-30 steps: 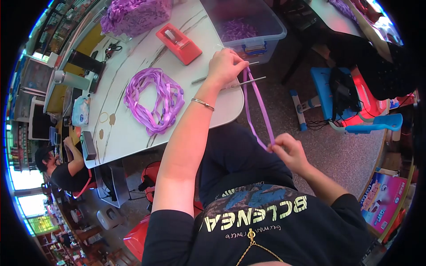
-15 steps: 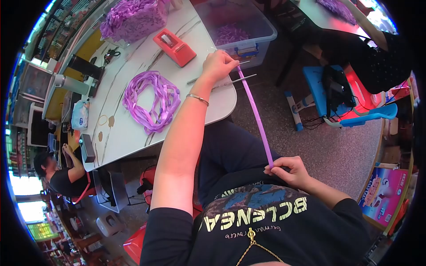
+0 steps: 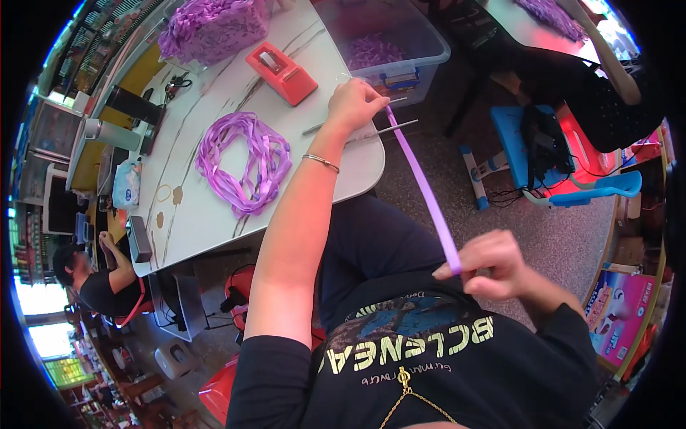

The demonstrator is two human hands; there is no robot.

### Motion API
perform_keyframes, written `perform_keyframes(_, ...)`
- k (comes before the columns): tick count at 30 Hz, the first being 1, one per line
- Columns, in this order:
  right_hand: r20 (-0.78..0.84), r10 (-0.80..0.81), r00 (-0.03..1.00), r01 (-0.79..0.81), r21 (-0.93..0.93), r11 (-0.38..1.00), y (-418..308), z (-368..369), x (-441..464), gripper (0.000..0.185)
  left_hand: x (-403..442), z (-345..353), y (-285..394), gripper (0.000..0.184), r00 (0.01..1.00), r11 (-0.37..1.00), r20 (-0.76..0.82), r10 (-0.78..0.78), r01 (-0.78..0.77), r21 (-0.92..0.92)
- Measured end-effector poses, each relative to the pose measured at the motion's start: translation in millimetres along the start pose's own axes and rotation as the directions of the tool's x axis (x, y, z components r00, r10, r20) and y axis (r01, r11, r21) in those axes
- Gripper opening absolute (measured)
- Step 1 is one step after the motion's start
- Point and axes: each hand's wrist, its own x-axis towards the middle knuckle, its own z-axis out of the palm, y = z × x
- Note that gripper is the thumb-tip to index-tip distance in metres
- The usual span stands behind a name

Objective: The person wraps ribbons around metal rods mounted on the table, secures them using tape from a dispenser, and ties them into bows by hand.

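Evidently, both of your hands are on 1 purple ribbon (image 3: pixel 423 182), and its line between them is the governing relation. Your left hand (image 3: pixel 354 104) is forward, over the corner of the white table (image 3: pixel 357 168), with thumb and fingertips pinched narrow on the ribbon's far end. Your right hand (image 3: pixel 496 264) is nearer your torso, its fingers folded in on the near end; motion blur prevents you from confirming each finger's placement.

The ribbon's long axis runs aslant, from the left fingertips back toward you and to your right. The strip is drawn nearly straight and lies clear of the tabletop, with floor and your thigh beneath it. You have 2 thin metal rods (image 3: pixel 411 124) near its far end, both projecting past the table edge; the left hand is the nearer to them. The ribbon crosses the line of 1 rod, but contact cannot be determined.

On the table, left of your left forearm, you have a looped purple bundle (image 3: pixel 275 168). Ahead of that is a red tape dispenser (image 3: pixel 296 84). Beyond the table's right edge is a clear bin (image 3: pixel 432 58), holding purple pieces.
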Motion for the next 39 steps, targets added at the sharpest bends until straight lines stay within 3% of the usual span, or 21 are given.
perform_keyframes(2, -0.012, -0.254, 0.967, 0.252, -0.077, 0.965, -6, -23, 35, 0.030, 0, 0, 1, 0.018, 1.000, 1.000, 0.005, -0.012, 0.012, -0.019)
perform_keyframes(4, 0.019, -0.382, 0.924, 0.378, -0.188, 0.906, -10, -52, 78, 0.029, -3, -1, 4, 0.018, 1.000, 0.999, 0.010, -0.027, 0.027, -0.034)
perform_keyframes(6, 0.004, -0.463, 0.886, 0.420, -0.430, 0.799, -5, -82, 122, 0.042, -5, -3, 9, 0.018, 0.998, 0.998, -0.019, -0.065, 0.065, 0.003)
perform_keyframes(8, -0.196, -0.387, 0.901, 0.336, -0.248, 0.909, 20, -101, 170, 0.033, -2, 4, 0, 0.016, 0.998, 0.996, -0.055, -0.041, 0.037, -0.081)
perform_keyframes(9, -0.261, -0.300, 0.917, 0.208, -0.327, 0.922, 30, -118, 193, 0.033, -4, 3, 1, 0.016, 0.998, 0.994, -0.061, -0.026, 0.020, -0.109)
perform_keyframes(10, -0.279, -0.154, 0.948, 0.177, 0.062, 0.982, 23, -111, 219, 0.030, -5, 3, 1, 0.015, 0.998, 0.991, -0.068, -0.011, 0.002, -0.137)
perform_keyframes(11, -0.307, -0.076, 0.949, 0.113, 0.106, 0.988, 46, -121, 242, 0.029, -5, 6, -2, 0.015, 0.996, 0.987, -0.087, 0.000, -0.014, -0.161)
perform_keyframes(13, -0.296, 0.147, 0.944, -0.109, 0.140, 0.984, 74, -134, 271, 0.032, -5, 4, -3, 0.015, 0.998, 0.982, -0.062, 0.002, -0.013, -0.190)
perform_keyframes(17, -0.298, 0.087, 0.951, -0.065, 0.084, 0.994, 185, -140, 301, 0.032, -8, 1, -3, 0.013, 0.990, 0.983, -0.081, 0.112, -0.122, -0.139)
perform_keyframes(18, -0.274, 0.196, 0.941, -0.162, 0.142, 0.976, 207, -140, 300, 0.031, -9, 0, -2, 0.013, 0.991, 0.984, -0.077, 0.106, -0.116, -0.137)
perform_keyframes(21, -0.298, 0.415, 0.860, -0.385, 0.155, 0.910, 264, -120, 280, 0.036, -11, -1, 1, 0.012, 0.990, 0.981, -0.106, 0.096, -0.112, -0.160)
perform_keyframes(23, -0.271, 0.579, 0.769, -0.506, 0.293, 0.811, 311, -102, 256, 0.038, -11, -1, -2, 0.013, 0.986, 0.980, -0.108, 0.124, -0.139, -0.141)
perform_keyframes(25, -0.209, 0.573, 0.793, -0.535, 0.211, 0.818, 366, -91, 219, 0.038, -9, -2, -2, 0.013, 0.990, 0.983, -0.101, 0.096, -0.110, -0.144)
perform_keyframes(26, -0.179, 0.564, 0.806, -0.483, 0.350, 0.802, 380, -78, 194, 0.036, -9, -2, -2, 0.013, 0.993, 0.986, -0.098, 0.067, -0.081, -0.149)
perform_keyframes(27, -0.248, 0.535, 0.808, -0.419, 0.398, 0.816, 377, -60, 166, 0.033, -9, -2, -1, 0.013, 0.993, 0.985, -0.100, 0.069, -0.084, -0.152)
perform_keyframes(28, -0.245, 0.573, 0.782, -0.498, 0.307, 0.811, 363, -50, 138, 0.033, -10, -3, -1, 0.013, 0.984, 0.981, -0.126, 0.126, -0.143, -0.129)
perform_keyframes(29, -0.179, 0.663, 0.727, -0.575, 0.371, 0.729, 319, -39, 113, 0.035, -11, -2, -1, 0.014, 0.972, 0.974, -0.149, 0.182, -0.199, -0.105)
perform_keyframes(30, -0.148, 0.711, 0.688, -0.681, 0.207, 0.702, 327, -30, 83, 0.035, -11, -2, -1, 0.014, 0.971, 0.974, -0.151, 0.183, -0.200, -0.109)
perform_keyframes(32, -0.158, 0.737, 0.657, -0.671, 0.322, 0.668, 260, -3, 47, 0.030, -10, -1, -2, 0.015, 0.993, 0.974, -0.077, 0.090, -0.104, -0.201)
perform_keyframes(36, -0.175, 0.639, 0.749, -0.534, 0.411, 0.738, 164, 27, -3, 0.022, -10, -2, -1, 0.016, 0.994, 0.974, -0.070, 0.086, -0.098, -0.203)
perform_keyframes(39, -0.151, 0.450, 0.880, -0.422, 0.185, 0.888, 113, 20, -3, 0.029, -9, -1, -2, 0.015, 0.996, 0.977, -0.063, 0.069, -0.081, -0.195)
